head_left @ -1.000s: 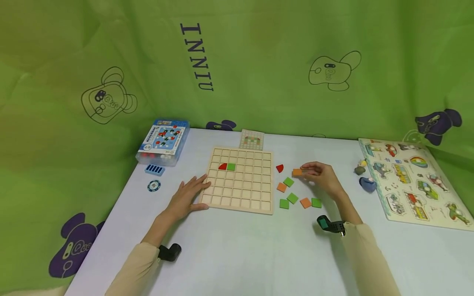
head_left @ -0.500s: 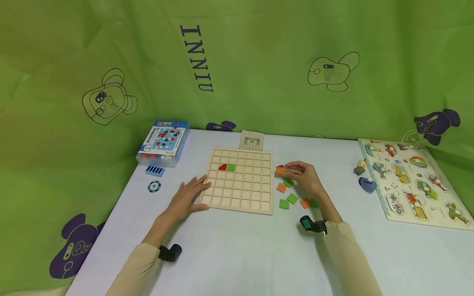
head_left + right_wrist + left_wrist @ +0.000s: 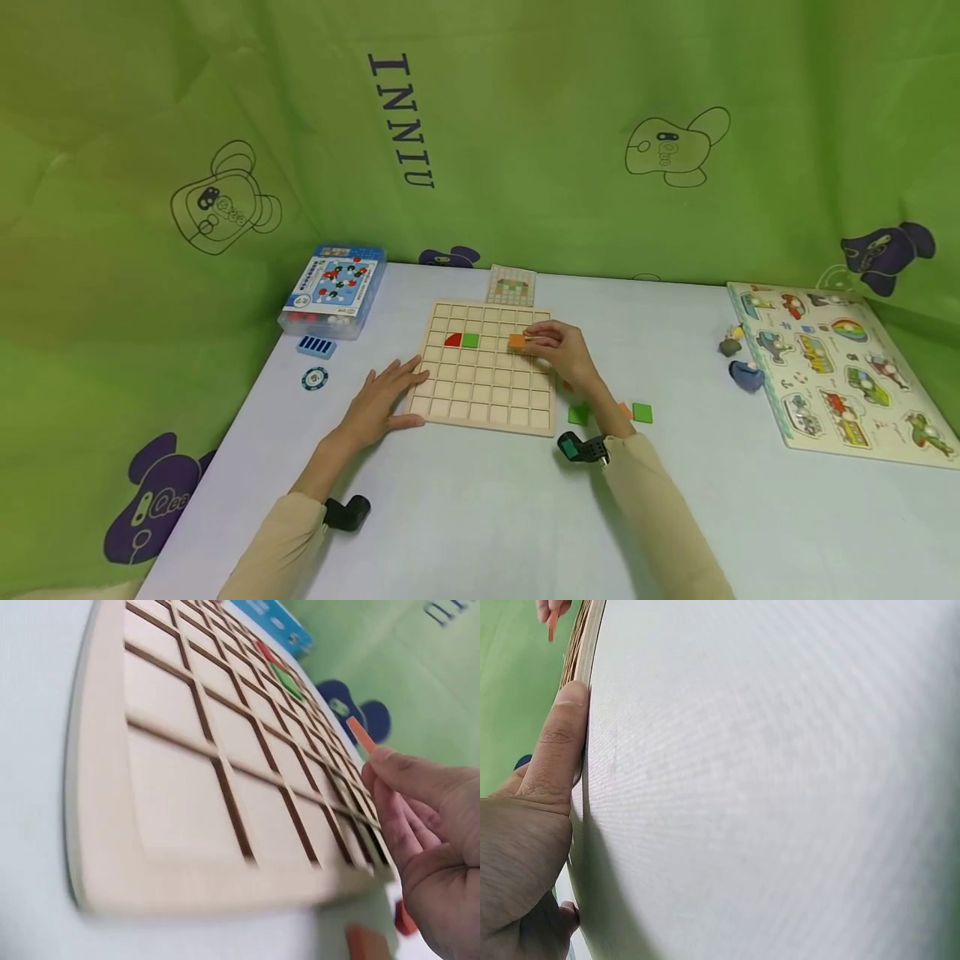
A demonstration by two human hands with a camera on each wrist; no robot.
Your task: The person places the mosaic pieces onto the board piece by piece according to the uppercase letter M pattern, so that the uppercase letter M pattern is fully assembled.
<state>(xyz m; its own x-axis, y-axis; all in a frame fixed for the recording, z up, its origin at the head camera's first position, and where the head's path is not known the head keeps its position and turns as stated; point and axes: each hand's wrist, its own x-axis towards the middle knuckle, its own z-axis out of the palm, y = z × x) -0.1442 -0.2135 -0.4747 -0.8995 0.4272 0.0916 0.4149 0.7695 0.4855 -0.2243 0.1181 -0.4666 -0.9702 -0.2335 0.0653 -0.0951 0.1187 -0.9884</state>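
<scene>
My right hand (image 3: 564,350) pinches an orange square tile (image 3: 517,341) between thumb and fingertips, over the right part of a wooden grid board (image 3: 480,425). In the right wrist view the orange tile (image 3: 361,735) is seen edge-on, raised above the grid. A red quarter-round tile (image 3: 453,340) and a green square tile (image 3: 470,340) sit side by side in cells toward the board's upper left. My left hand (image 3: 381,404) rests with spread fingers at the board's left edge; in the left wrist view its thumb (image 3: 559,735) lies along the board's side.
Loose green tiles (image 3: 642,412) and orange ones lie right of the board, partly behind my right forearm. A pattern card (image 3: 512,286) is behind the board. A boxed set (image 3: 333,292), blue slotted piece (image 3: 317,347) and round chip (image 3: 315,378) stand left, a picture puzzle (image 3: 847,375) right.
My right hand has carried the orange tile leftward, from the loose tiles on the right to over the board. The left hand has stayed at the board's left edge.
</scene>
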